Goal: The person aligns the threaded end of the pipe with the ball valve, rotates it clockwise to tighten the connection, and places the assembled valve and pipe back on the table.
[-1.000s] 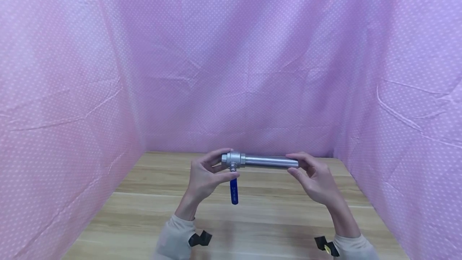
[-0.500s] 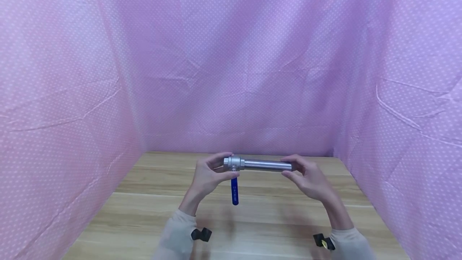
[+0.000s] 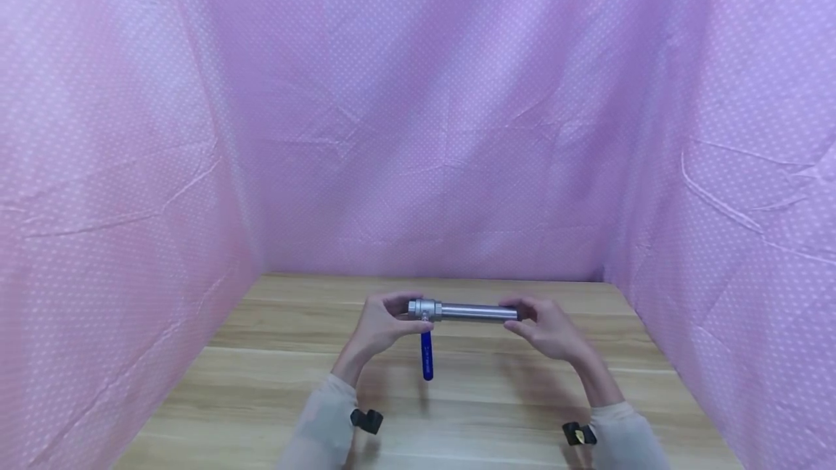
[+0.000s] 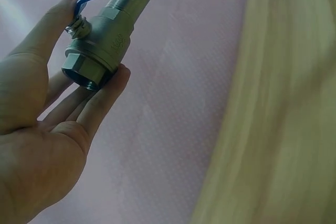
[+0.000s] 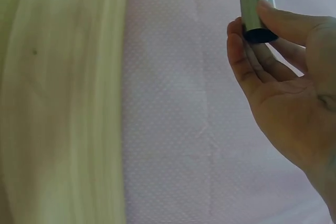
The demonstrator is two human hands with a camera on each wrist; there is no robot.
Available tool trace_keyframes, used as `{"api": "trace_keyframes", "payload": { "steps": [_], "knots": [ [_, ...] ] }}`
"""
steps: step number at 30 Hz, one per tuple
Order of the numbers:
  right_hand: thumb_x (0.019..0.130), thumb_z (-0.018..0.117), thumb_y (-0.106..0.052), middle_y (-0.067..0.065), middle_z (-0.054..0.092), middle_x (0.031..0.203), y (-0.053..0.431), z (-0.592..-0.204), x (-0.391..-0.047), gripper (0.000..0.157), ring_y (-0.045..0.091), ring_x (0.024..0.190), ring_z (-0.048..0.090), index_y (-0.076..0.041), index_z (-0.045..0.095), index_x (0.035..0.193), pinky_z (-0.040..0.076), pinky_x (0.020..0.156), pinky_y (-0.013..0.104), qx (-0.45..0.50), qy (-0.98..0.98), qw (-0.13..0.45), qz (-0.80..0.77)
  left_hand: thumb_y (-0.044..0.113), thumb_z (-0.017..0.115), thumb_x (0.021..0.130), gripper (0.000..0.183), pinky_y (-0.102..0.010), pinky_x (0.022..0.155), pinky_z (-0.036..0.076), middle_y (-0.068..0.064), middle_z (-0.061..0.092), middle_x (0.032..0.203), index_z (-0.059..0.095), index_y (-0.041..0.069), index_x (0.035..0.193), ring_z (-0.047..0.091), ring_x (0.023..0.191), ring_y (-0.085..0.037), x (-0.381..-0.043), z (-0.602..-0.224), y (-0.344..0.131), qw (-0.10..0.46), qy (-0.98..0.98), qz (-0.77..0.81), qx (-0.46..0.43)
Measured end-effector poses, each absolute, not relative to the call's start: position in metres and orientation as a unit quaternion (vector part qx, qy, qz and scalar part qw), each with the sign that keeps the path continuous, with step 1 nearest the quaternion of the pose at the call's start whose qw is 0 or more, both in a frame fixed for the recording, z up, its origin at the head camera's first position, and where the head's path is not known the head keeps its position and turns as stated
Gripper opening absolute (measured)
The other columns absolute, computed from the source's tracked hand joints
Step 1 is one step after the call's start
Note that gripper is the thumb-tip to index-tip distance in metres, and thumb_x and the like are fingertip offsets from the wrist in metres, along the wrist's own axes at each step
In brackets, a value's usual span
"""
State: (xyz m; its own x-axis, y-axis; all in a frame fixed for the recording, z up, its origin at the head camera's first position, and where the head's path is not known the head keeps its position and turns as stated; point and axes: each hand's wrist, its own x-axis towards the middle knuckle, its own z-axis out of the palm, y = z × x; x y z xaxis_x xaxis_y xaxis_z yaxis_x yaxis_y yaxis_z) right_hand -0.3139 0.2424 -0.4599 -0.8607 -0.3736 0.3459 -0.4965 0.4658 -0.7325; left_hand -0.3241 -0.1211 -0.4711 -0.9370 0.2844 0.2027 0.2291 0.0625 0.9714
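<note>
A metal ball valve [image 3: 426, 310] with a blue lever handle [image 3: 427, 355] is joined to a straight steel pipe [image 3: 478, 312]. Together they lie level across the head view, above the table. My left hand [image 3: 382, 325] grips the valve at its hexagonal end, thumb by the base of the lever and fingers behind the body. In the left wrist view the open hexagonal mouth of the valve [image 4: 86, 69] faces the palm. My right hand [image 3: 548, 328] pinches the pipe's far end between thumb and fingers. The right wrist view shows that pipe end [image 5: 257, 30] is hollow.
Below the hands spreads a wood-grain table [image 3: 261, 383]. Pink dotted cloth [image 3: 431, 129] hangs behind it and along both sides. Black wrist mounts [image 3: 367, 421] sit at the cuffs of the pale sleeves.
Both hands have lowered the valve and pipe toward the table, drawing slightly nearer each other in the head view. Each hand keeps its hold.
</note>
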Motion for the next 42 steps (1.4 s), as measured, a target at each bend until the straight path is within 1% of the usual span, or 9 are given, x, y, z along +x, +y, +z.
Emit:
{"api": "trace_keyframes", "payload": {
  "steps": [5, 12, 18, 23, 27, 31, 35, 39, 42],
  "knots": [
    [0.100, 0.083, -0.005, 0.012, 0.082, 0.113, 0.242, -0.471, -0.323, 0.034, 0.008, 0.097, 0.073, 0.001, 0.075, 0.132, 0.067, 0.085, 0.023, 0.254, -0.860, 0.038, 0.441, 0.013, 0.101, 0.084, 0.067, -0.031, 0.102, 0.071, -0.022, 0.081, 0.134, 0.073, -0.002, 0.143, 0.083, 0.121, -0.030, -0.333, -0.485, -0.124, 0.038, 0.736, 0.655, 0.168],
    [0.099, 0.082, -0.004, 0.011, 0.081, 0.115, 0.242, -0.489, -0.333, 0.031, 0.007, 0.099, 0.071, 0.001, 0.077, 0.130, 0.066, 0.087, 0.022, 0.261, -0.869, 0.017, 0.420, 0.016, 0.101, 0.084, 0.070, -0.034, 0.108, 0.070, -0.020, 0.081, 0.138, 0.072, 0.000, 0.146, 0.081, 0.124, -0.030, -0.342, -0.502, -0.127, 0.064, 0.754, 0.635, 0.155],
    [0.099, 0.082, -0.002, 0.010, 0.083, 0.116, 0.244, -0.500, -0.334, 0.028, 0.008, 0.104, 0.074, -0.001, 0.079, 0.127, 0.067, 0.094, 0.022, 0.282, -0.870, 0.002, 0.404, 0.023, 0.102, 0.084, 0.069, -0.035, 0.110, 0.067, -0.010, 0.083, 0.135, 0.074, 0.006, 0.145, 0.079, 0.122, -0.023, -0.339, -0.515, -0.129, 0.085, 0.776, 0.610, 0.135],
    [0.096, 0.082, 0.000, 0.007, 0.080, 0.105, 0.244, -0.508, -0.333, 0.027, 0.007, 0.092, 0.068, -0.006, 0.080, 0.122, 0.061, 0.080, 0.020, 0.291, -0.868, -0.025, 0.401, 0.023, 0.101, 0.084, 0.060, -0.031, 0.104, 0.064, -0.005, 0.084, 0.131, 0.079, 0.012, 0.138, 0.078, 0.117, -0.019, -0.338, -0.528, -0.130, 0.113, 0.770, 0.617, 0.116],
    [0.095, 0.082, 0.000, 0.006, 0.076, 0.095, 0.242, -0.512, -0.331, 0.025, 0.007, 0.083, 0.063, -0.008, 0.081, 0.119, 0.056, 0.068, 0.018, 0.291, -0.866, -0.047, 0.403, 0.024, 0.101, 0.085, 0.056, -0.032, 0.103, 0.065, -0.004, 0.084, 0.130, 0.079, 0.015, 0.136, 0.078, 0.116, -0.019, -0.339, -0.535, -0.131, 0.119, 0.774, 0.611, 0.114],
    [0.095, 0.084, -0.002, 0.004, 0.078, 0.096, 0.243, -0.516, -0.331, 0.025, 0.006, 0.083, 0.064, -0.009, 0.081, 0.118, 0.056, 0.070, 0.018, 0.290, -0.870, -0.060, 0.394, 0.026, 0.100, 0.085, 0.058, -0.033, 0.106, 0.062, -0.004, 0.084, 0.129, 0.078, 0.013, 0.137, 0.076, 0.118, -0.020, -0.337, -0.539, -0.130, 0.123, 0.778, 0.606, 0.111],
    [0.094, 0.086, -0.003, 0.002, 0.079, 0.100, 0.244, -0.520, -0.330, 0.026, 0.005, 0.088, 0.065, -0.008, 0.082, 0.119, 0.058, 0.077, 0.018, 0.293, -0.877, -0.067, 0.375, 0.026, 0.100, 0.085, 0.059, -0.033, 0.108, 0.060, -0.003, 0.084, 0.126, 0.078, 0.009, 0.138, 0.076, 0.115, -0.017, -0.334, -0.541, -0.128, 0.131, 0.775, 0.609, 0.106],
    [0.093, 0.087, -0.003, 0.000, 0.078, 0.101, 0.242, -0.521, -0.329, 0.026, 0.005, 0.090, 0.064, -0.008, 0.082, 0.118, 0.056, 0.079, 0.018, 0.295, -0.881, -0.070, 0.363, 0.019, 0.099, 0.087, 0.052, -0.030, 0.102, 0.066, -0.006, 0.085, 0.119, 0.079, 0.006, 0.133, 0.080, 0.104, -0.017, -0.332, -0.541, -0.125, 0.129, 0.767, 0.618, 0.117],
    [0.094, 0.087, -0.003, -0.002, 0.077, 0.101, 0.242, -0.521, -0.328, 0.025, 0.006, 0.091, 0.063, -0.009, 0.082, 0.117, 0.055, 0.079, 0.018, 0.294, -0.884, -0.072, 0.356, 0.020, 0.099, 0.086, 0.050, -0.028, 0.098, 0.066, -0.005, 0.085, 0.117, 0.080, 0.008, 0.131, 0.080, 0.102, -0.017, -0.330, -0.541, -0.124, 0.125, 0.772, 0.612, 0.114]
  ]
}}
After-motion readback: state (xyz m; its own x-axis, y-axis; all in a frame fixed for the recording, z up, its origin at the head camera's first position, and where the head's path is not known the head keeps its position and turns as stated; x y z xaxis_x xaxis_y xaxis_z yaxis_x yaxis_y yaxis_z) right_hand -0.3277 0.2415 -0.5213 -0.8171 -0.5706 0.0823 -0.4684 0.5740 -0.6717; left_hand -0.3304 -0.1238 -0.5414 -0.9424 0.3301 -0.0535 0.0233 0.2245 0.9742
